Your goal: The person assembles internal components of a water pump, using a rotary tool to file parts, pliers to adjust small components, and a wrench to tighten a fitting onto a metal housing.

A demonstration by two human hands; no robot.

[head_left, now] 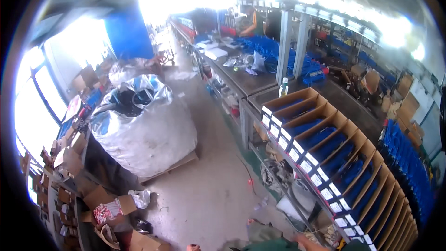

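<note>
At the lower edge, a small part of my left hand [193, 247] shows beside my dark green clothing [267, 239]; its fingers are too cut off to read. My bare right forearm [309, 242] comes in at the lower right, close to the bench edge, and its hand cannot be made out. Nearest to that arm stands a long row of open cardboard boxes [325, 111] with white labels on their fronts. Blue items [327, 132] lie inside several of them. A clear bottle with a pale cap [283, 87] stands at the row's far end.
A large white bulk sack [148, 135] sits on a pallet at left. Cartons [100, 198] crowd the lower left. The aisle floor [209, 176] runs between sack and bench. Blue bundles [404, 158] lie right; a person [251, 23] is far back. Metal posts [284, 46] rise from the bench.
</note>
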